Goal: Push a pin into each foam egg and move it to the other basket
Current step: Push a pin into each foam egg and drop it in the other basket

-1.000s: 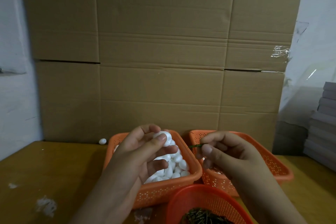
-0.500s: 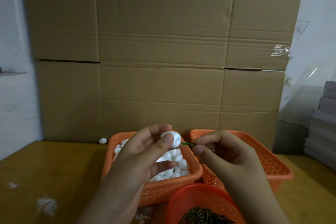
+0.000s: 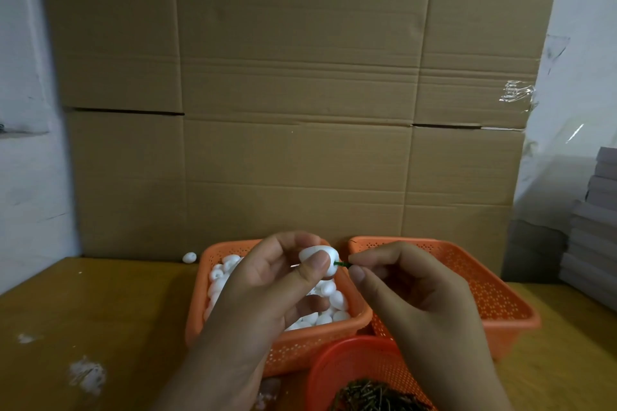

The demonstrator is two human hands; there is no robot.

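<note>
Now the green pin (image 3: 341, 264) has reached your foam egg (image 3: 323, 257).
Left hand (image 3: 280, 280) pinches the egg; right hand (image 3: 400, 280) pinches the pin; push it home.

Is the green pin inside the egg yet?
Partly in. The pin touches the foam egg, but green shaft still shows between egg and right hand.

Two hands were in view, the left hand (image 3: 267, 280) and the right hand (image 3: 410, 290); three orange baskets stood on the table, the left basket (image 3: 300, 344), the right basket (image 3: 494, 304) and a round basket (image 3: 350, 364); one held egg (image 3: 322, 255); one green pin (image 3: 341, 264); one stray egg (image 3: 189, 257); the piled eggs (image 3: 329, 305) and heaped pins (image 3: 374, 397) were too many to count.
</note>
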